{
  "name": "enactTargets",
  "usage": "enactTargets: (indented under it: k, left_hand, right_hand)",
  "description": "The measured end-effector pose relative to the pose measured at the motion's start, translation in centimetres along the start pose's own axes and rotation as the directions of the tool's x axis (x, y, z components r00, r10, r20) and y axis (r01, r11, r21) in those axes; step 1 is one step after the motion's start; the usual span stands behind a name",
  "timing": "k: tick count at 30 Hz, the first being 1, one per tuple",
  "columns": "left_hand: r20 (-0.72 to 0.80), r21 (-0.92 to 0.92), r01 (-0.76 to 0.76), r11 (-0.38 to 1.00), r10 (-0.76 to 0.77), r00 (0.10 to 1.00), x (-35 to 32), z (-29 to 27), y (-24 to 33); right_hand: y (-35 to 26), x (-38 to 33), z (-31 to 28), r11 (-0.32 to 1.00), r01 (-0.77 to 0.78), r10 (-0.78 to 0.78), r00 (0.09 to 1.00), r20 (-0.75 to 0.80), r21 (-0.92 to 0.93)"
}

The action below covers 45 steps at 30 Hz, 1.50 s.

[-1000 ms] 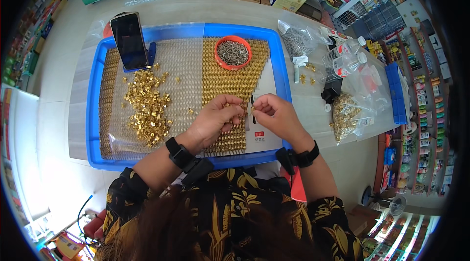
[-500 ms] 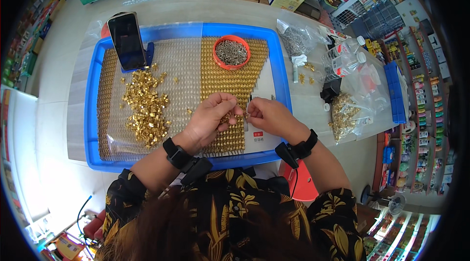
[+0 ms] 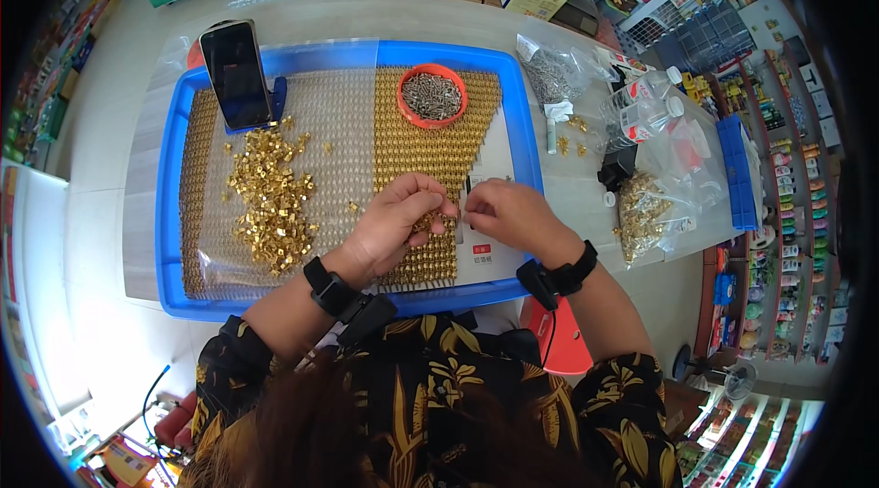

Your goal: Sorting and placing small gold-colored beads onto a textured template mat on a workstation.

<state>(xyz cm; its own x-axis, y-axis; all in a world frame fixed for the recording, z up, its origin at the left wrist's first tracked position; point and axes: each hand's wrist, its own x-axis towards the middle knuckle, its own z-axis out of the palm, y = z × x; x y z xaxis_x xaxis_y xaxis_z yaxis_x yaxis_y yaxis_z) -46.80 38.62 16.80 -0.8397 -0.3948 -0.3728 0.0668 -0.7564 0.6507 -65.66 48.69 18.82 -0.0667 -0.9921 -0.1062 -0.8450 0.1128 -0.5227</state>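
My left hand (image 3: 396,221) is curled over the blue tray (image 3: 533,133), with several small gold metal pieces (image 3: 424,222) cupped in its fingers. Close to its fingertips, on the right, my right hand (image 3: 513,216) is closed in a pinch. Whatever may be between those fingers is too small to make out. Beneath both hands lie tight rows of gold pieces (image 3: 417,154) that fill much of the tray. A heap of loose gold pieces (image 3: 270,200) rests on a clear plastic sheet (image 3: 343,122) at the left. An orange bowl (image 3: 401,105) holds small silver metal pins (image 3: 432,97).
A phone (image 3: 240,76) leans in a blue stand at the tray's far left. To the right of the tray are a bag of silver pins (image 3: 552,71), clear plastic bottles (image 3: 641,122) and a bag of gold pieces (image 3: 641,218). A red stool (image 3: 563,341) stands below the table edge.
My right hand has drawn slightly away from the left fingertips, its fingers curling in a little more. My left hand stays in nearly the same place with its gold pieces.
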Motion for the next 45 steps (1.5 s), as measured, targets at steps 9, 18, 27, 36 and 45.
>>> enactTargets:
  k: [9,18,27,36,45]
  left_hand:
    - [0.007,0.031,-0.006,1.0,0.005,1.0,-0.2,0.2,0.2]
    - [0.02,0.025,-0.026,0.999,0.025,0.999,-0.1,0.0,0.0]
    - [0.011,0.06,-0.025,0.998,0.025,1.0,0.0,-0.2,-0.2]
    - [-0.007,0.039,-0.012,0.999,0.012,1.0,-0.1,0.3,0.0]
    - [0.043,0.078,0.051,0.996,-0.055,0.998,0.2,-0.1,-0.5]
  right_hand:
    - [0.2,-2.2,-2.3,0.944,-0.025,0.046,0.997,0.056,-0.328]
    - [0.4,-0.9,-0.7,0.795,-0.001,0.105,0.985,0.137,-0.607]
    - [0.3,-0.1,-0.3,0.879,-0.003,0.081,0.986,0.144,-0.476]
    - [0.0,0.0,-1.3,0.951,0.064,-0.005,0.981,0.192,-0.301]
    - [-3.3,-0.7,0.6,0.721,-0.062,0.16,0.984,-0.08,0.69]
